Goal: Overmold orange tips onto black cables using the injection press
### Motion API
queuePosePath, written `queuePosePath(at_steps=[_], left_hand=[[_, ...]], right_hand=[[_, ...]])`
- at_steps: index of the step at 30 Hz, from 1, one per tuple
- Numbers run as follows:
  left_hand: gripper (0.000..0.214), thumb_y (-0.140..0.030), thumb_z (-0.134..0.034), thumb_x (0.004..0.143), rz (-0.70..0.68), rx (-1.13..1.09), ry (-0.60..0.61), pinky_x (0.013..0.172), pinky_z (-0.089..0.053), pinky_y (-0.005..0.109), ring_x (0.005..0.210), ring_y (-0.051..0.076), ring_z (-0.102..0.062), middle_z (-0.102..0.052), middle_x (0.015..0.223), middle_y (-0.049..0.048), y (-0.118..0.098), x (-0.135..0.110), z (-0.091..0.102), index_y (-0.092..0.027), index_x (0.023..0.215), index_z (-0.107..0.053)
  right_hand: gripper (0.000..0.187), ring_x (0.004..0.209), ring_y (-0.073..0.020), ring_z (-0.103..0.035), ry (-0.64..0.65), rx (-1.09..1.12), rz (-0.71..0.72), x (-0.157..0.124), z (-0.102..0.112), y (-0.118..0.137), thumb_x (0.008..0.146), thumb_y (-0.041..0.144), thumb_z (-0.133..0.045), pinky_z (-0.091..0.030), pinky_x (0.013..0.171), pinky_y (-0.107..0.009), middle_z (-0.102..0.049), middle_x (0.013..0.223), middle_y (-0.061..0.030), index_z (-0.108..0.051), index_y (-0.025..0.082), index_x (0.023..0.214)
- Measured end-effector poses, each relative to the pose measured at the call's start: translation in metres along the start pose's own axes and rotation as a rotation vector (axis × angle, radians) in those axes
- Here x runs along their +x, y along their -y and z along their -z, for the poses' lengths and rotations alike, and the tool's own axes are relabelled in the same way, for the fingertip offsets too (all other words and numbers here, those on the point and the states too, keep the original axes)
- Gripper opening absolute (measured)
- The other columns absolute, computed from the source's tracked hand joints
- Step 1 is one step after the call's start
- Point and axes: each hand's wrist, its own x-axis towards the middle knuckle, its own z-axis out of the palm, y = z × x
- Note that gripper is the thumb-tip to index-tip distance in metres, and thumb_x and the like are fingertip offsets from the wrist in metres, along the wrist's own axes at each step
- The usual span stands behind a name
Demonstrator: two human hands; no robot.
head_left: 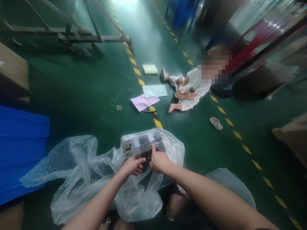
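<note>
A shiny metal part [142, 140], long and box-like with dark openings, lies on crumpled clear bubble wrap [81, 166] in front of me. My left hand [134, 165] is at its near edge, index finger stretched out to the right and the other fingers loosely bent. My right hand [160, 160] is at the near right side, its index finger reaching onto the part and its other fingers folded in. Neither hand visibly grips anything. Blur hides the fine detail where the fingers meet the metal.
Beyond the part lie pink paper [144, 103], pale blue paper [155, 90] and a yellow pad [150, 69]. A person in white [192, 89] sits on the floor near a loose shoe [216, 123]. A blue bin [24, 153] stands left; a metal frame [96, 39] stands behind.
</note>
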Motion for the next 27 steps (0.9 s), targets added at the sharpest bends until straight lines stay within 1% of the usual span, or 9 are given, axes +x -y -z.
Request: queuePosePath(at_steps=[4,8,13,19,27], left_hand=[[0.038,-0.049,-0.058,0.076,-0.011,-0.004,0.001,0.05,-0.046,0.022,0.059,0.017,-0.064,-0.065,0.075,0.0098,0.0017,0.0014,-0.0003,-0.011,0.079,-0.054],[0.038,-0.049,-0.058,0.076,-0.013,-0.002,0.006,0.049,-0.045,0.022,0.058,0.017,-0.064,-0.066,0.077,0.0115,0.0045,0.0042,-0.0002,-0.011,0.079,-0.054],[0.042,-0.051,-0.061,0.073,-0.029,0.001,0.001,0.05,-0.046,0.023,0.061,0.018,-0.065,-0.067,0.078,0.0117,0.0058,0.0045,0.0008,-0.011,0.084,-0.054],[0.039,-0.048,-0.06,0.074,-0.02,0.009,0.003,0.05,-0.047,0.024,0.06,0.018,-0.064,-0.067,0.078,0.0121,0.0038,0.0024,0.0003,-0.011,0.082,-0.054],[0.038,-0.049,-0.059,0.075,-0.003,0.015,0.002,0.051,-0.046,0.023,0.059,0.017,-0.064,-0.066,0.076,0.0099,0.0007,0.0001,-0.0008,-0.011,0.078,-0.054]], right_hand=[[0.093,0.095,-0.0299,-0.065,0.0,-0.002,0.001,-0.0004,0.0001,-0.0002,0.076,0.027,-0.057,-0.049,0.079,-0.038,-0.064,0.106,-0.0266,-0.004,-0.002,0.147],[0.093,0.094,-0.0302,-0.065,0.013,-0.004,0.005,0.0007,0.0003,0.0003,0.076,0.027,-0.056,-0.049,0.08,-0.039,-0.064,0.106,-0.0262,-0.004,-0.003,0.147],[0.092,0.095,-0.0302,-0.065,0.021,-0.008,0.004,0.0019,-0.0001,0.0014,0.078,0.027,-0.055,-0.049,0.08,-0.039,-0.064,0.107,-0.0273,-0.003,-0.005,0.147],[0.09,0.094,-0.0307,-0.065,0.028,-0.024,0.003,0.0006,0.0013,0.0029,0.08,0.027,-0.053,-0.049,0.079,-0.039,-0.064,0.106,-0.0276,-0.002,-0.005,0.146],[0.094,0.097,-0.0306,-0.064,0.017,-0.043,-0.004,0.0007,-0.0027,0.0028,0.078,0.028,-0.056,-0.049,0.081,-0.039,-0.062,0.109,-0.0291,-0.001,-0.005,0.146]])
